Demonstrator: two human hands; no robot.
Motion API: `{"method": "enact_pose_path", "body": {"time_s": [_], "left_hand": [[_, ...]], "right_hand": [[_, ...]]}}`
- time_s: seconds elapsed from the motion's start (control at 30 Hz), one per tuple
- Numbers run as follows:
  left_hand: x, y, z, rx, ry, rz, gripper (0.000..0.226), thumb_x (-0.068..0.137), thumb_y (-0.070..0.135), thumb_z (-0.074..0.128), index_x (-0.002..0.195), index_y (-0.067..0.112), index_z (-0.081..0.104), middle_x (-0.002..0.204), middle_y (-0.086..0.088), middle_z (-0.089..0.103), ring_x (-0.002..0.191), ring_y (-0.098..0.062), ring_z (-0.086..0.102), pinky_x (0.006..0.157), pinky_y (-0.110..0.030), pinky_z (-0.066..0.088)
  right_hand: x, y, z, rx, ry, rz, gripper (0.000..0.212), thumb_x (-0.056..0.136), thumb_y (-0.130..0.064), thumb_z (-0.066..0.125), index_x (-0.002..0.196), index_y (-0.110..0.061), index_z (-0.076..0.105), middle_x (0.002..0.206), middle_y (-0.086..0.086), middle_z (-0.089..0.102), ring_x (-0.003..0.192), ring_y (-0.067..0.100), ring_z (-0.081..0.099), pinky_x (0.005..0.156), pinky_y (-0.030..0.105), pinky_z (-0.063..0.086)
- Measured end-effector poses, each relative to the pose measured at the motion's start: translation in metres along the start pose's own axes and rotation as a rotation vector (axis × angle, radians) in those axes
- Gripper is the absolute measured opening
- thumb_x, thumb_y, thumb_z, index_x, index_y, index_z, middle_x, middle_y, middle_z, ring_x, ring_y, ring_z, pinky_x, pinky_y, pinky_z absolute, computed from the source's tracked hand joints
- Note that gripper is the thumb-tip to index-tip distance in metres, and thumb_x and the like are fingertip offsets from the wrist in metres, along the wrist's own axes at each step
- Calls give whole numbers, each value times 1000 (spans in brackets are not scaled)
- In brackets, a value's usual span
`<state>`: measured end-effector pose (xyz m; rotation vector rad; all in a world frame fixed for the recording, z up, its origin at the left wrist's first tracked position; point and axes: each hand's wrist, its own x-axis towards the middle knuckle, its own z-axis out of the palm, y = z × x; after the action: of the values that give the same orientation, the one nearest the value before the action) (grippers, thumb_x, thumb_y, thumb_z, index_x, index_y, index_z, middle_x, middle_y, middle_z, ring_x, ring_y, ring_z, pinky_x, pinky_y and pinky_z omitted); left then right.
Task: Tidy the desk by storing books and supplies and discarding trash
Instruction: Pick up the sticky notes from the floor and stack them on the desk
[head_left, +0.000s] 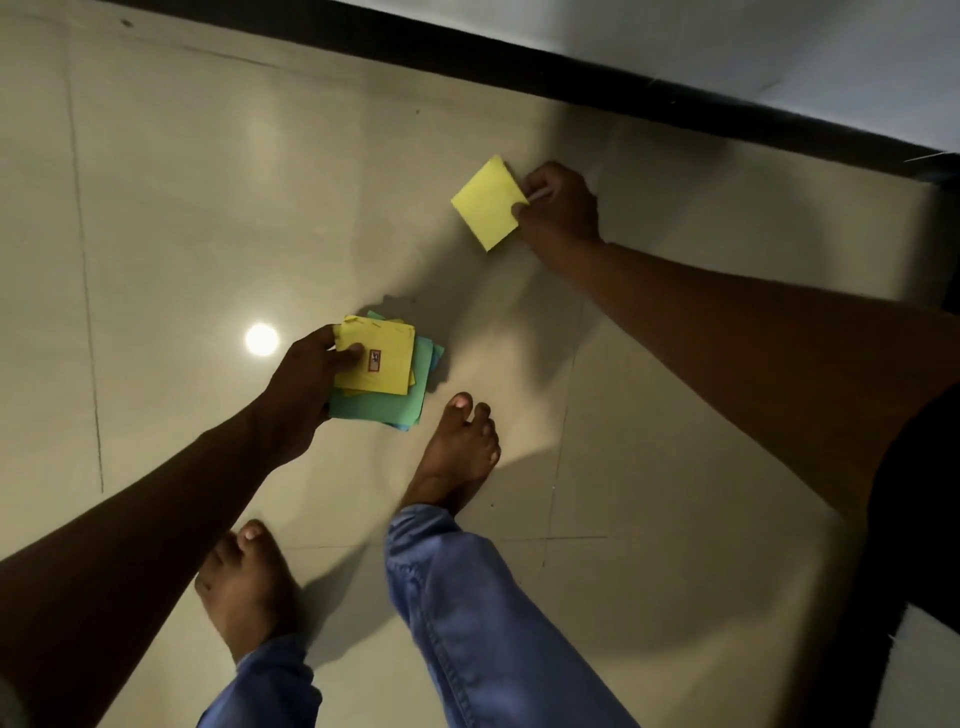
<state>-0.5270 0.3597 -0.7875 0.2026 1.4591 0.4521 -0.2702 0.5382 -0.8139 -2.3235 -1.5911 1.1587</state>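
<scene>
My left hand (304, 387) grips a stack of sticky-note papers (382, 371), yellow sheets on top with a small red-framed mark, green and blue sheets beneath, held low above the floor. My right hand (558, 208) pinches the edge of a single yellow square note (485, 202) farther out, near the wall. A thin pale strip shows between the fingers of that hand. Both arms reach down toward the floor.
Glossy beige floor tiles (208, 208) reflect a round light (261, 339). A black skirting strip (571, 83) runs along the pale wall at the top right. My bare feet (457, 457) and blue jeans (467, 623) stand below the hands.
</scene>
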Motion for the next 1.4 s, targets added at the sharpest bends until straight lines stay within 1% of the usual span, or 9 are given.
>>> {"method": "enact_pose_path", "body": {"time_s": [0.1, 0.3, 0.43, 0.57, 0.77, 1.0, 1.13, 1.23, 1.4], "left_hand": [[-13, 2, -7, 2, 5, 2, 33, 102, 16, 56, 135, 18, 60, 131, -14, 67, 120, -38, 63, 86, -43, 57], [-58, 20, -25, 29, 14, 30, 32, 103, 16, 54, 133, 22, 63, 132, -15, 66, 117, -35, 64, 87, -43, 57], [-94, 39, -37, 76, 15, 67, 30, 103, 18, 52, 131, 21, 64, 132, -15, 66, 118, -38, 64, 90, -49, 57], [-136, 58, -47, 112, 3, 100, 30, 103, 20, 52, 131, 19, 63, 130, -15, 66, 118, -40, 63, 99, -59, 52], [-207, 88, -48, 88, -26, 180, 18, 105, 18, 48, 116, 21, 63, 107, -4, 69, 93, -24, 67, 75, -36, 58], [-298, 135, -43, 43, -64, 205, 29, 102, 24, 56, 129, 15, 64, 122, -17, 70, 107, -35, 69, 87, -51, 60], [-362, 167, -31, 81, -135, 267, 37, 98, 5, 58, 134, 11, 62, 130, -18, 68, 116, -43, 66, 95, -66, 53], [-409, 190, -23, 82, -161, 316, 48, 88, 19, 66, 135, 12, 61, 130, -16, 68, 117, -44, 66, 97, -66, 52], [-487, 231, 5, 138, -190, 359, 33, 104, 8, 48, 133, 16, 62, 124, -11, 72, 108, -32, 70, 83, -42, 60]], "right_hand": [[-36, -17, 2, 269, -126, 65, 17, 85, -12, 69, 85, -28, 64, 90, 5, 72, 79, 29, 72, 69, 43, 62], [-134, -48, 9, 355, -453, -98, 22, 90, 5, 66, 98, -13, 75, 73, 0, 65, 59, 12, 60, 52, 20, 48], [-173, -71, 17, 267, -422, -174, 24, 83, 1, 74, 98, -18, 77, 62, -22, 60, 66, 6, 55, 73, 30, 49], [-209, -108, 6, 230, -348, -194, 28, 77, -10, 80, 103, -21, 76, 90, -6, 73, 84, 16, 68, 83, 37, 58], [-258, -157, -29, 388, -324, -111, 20, 72, -22, 75, 88, -33, 76, 88, 6, 77, 88, 29, 73, 81, 52, 61], [-335, -212, -90, 228, -171, -108, 27, 73, -29, 80, 99, -29, 75, 96, -2, 71, 93, 20, 68, 86, 38, 57], [-391, -246, -139, 105, 37, -68, 64, 74, -43, 83, 130, -34, 53, 123, 2, 50, 117, 20, 46, 98, 32, 43], [-423, -270, -171, 322, -37, 169, 79, 74, -51, 83, 137, -23, 45, 134, 4, 53, 122, 23, 53, 103, 39, 48], [-480, -305, -236, 814, -183, 303, 42, 82, -40, 83, 114, -23, 63, 117, 7, 71, 101, 24, 71, 72, 38, 62]]}}
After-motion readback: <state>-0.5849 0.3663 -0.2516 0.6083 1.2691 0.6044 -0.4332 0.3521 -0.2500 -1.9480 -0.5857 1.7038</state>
